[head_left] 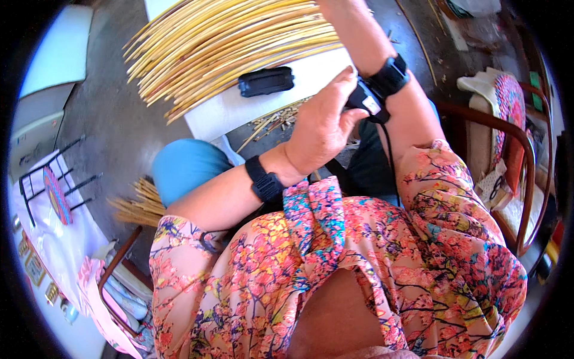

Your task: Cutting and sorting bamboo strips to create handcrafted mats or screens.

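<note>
My left hand point(323, 122) is closed around a small black device point(366, 103) at my right forearm, with thumb and fingers on either side of it. A thin black cable runs down from this device. Just above it a black strap point(388, 75) circles my right arm. My right hand point(347, 15) reaches over the sticks at the top edge; its fingers are out of the picture, so what they do is hidden. A wide bundle of thin yellow-brown sticks point(233, 51) lies across a white board point(218, 113). On the board, below the sticks, rests a black oblong case point(266, 81).
Short stick pieces point(278, 122) lie beyond my knees. More sticks point(140, 203) stand by my left knee point(185, 167). A chair with a brown curved armrest point(496, 122) is at the right. Another chair, with a pink cloth point(98, 299), is at the lower left.
</note>
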The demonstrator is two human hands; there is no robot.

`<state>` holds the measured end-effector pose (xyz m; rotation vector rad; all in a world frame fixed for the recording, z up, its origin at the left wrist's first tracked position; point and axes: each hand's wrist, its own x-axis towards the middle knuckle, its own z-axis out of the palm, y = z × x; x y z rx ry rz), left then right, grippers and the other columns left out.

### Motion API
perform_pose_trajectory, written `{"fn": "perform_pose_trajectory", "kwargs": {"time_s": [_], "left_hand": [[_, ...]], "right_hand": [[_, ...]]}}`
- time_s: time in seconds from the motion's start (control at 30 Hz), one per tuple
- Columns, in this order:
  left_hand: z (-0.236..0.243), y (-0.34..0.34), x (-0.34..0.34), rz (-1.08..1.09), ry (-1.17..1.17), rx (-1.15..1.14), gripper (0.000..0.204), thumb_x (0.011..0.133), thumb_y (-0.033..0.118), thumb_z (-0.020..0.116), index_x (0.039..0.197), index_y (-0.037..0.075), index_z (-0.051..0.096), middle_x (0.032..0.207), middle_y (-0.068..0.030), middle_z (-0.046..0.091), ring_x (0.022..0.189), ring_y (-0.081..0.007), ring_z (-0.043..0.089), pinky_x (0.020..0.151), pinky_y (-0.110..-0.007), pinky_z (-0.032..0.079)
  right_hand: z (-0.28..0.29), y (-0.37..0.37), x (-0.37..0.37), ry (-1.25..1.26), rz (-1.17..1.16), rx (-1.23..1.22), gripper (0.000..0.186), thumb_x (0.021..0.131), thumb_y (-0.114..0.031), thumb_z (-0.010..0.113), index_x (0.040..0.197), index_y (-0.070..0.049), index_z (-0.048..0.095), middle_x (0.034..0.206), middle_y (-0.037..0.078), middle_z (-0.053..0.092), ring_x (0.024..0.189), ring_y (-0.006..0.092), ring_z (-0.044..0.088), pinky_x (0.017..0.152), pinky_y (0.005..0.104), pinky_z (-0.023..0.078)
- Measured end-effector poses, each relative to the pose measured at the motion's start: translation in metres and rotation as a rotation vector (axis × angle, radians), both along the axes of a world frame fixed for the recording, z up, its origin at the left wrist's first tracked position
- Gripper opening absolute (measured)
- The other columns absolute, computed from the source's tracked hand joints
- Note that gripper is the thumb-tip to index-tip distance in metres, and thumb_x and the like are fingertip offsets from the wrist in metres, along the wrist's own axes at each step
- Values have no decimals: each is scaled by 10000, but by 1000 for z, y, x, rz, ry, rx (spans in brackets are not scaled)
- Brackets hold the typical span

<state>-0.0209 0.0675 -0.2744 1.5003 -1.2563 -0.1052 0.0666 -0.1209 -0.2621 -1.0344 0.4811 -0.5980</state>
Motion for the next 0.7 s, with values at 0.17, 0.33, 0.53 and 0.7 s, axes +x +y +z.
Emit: {"fn": "perform_pose_trajectory", "kwargs": {"time_s": [0.17, 0.33, 0.53, 0.7], "left_hand": [[7, 1, 23, -93, 23, -26, 503, 838, 353, 597, 1161, -8, 461, 1052, -210, 580, 898, -369, 582, 768, -385, 480], [-9, 31, 93, 219, -216, 458, 460, 765, 264, 682, 1128, 27, 527, 1050, -194, 588, 944, -338, 587, 797, -385, 480], [-36, 61, 124, 228, -592, 916, 596, 574, 170, 780, 1109, 50, 547, 1079, -131, 496, 1065, -322, 438, 886, -417, 390], [-58, 72, 125, 255, -592, 870, 561, 549, 162, 786, 1047, 53, 553, 1037, -130, 493, 1035, -314, 439, 861, -410, 397]], "right_hand": [[1, -3, -17, 35, -38, -17, 164, 867, -180, 558, 831, -21, 572, 673, 49, 583, 537, 93, 515, 469, 213, 413], [-2, 5, -30, 80, 123, -86, 154, 860, -161, 569, 829, -11, 584, 679, 50, 588, 532, 106, 515, 475, 219, 412], [-12, 24, -48, 520, 537, -561, 245, 897, -282, 541, 885, -48, 612, 740, 17, 596, 643, 80, 520, 589, 208, 443], [-26, 41, -50, 555, 700, -674, 271, 836, -290, 619, 911, -30, 610, 743, 18, 598, 664, 89, 540, 592, 224, 456]]}}
